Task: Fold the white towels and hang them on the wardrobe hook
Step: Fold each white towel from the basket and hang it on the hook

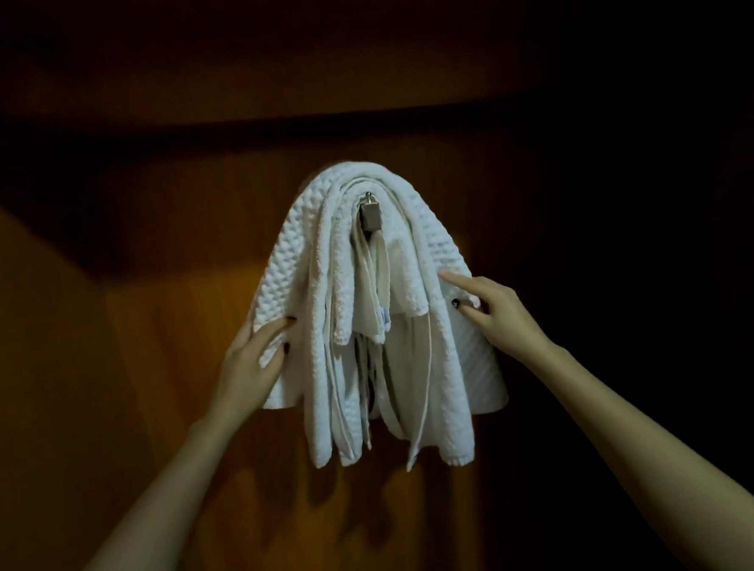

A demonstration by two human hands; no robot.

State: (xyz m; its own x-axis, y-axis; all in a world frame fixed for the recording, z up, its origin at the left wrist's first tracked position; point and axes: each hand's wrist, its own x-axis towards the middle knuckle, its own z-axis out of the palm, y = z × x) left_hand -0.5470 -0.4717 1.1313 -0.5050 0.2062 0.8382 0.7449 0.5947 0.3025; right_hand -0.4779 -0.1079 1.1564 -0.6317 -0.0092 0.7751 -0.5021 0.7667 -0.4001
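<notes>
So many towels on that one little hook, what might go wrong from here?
1. Several white towels are layered over one small hook; an uneven tug might slide the whole pile off.
2. The left hand grips the outer towel at its left edge, while the right hand only touches the right side; pulling left could drag it askew.
3. The ends hang unevenly at the bottom, so the folds may loosen.
</notes>
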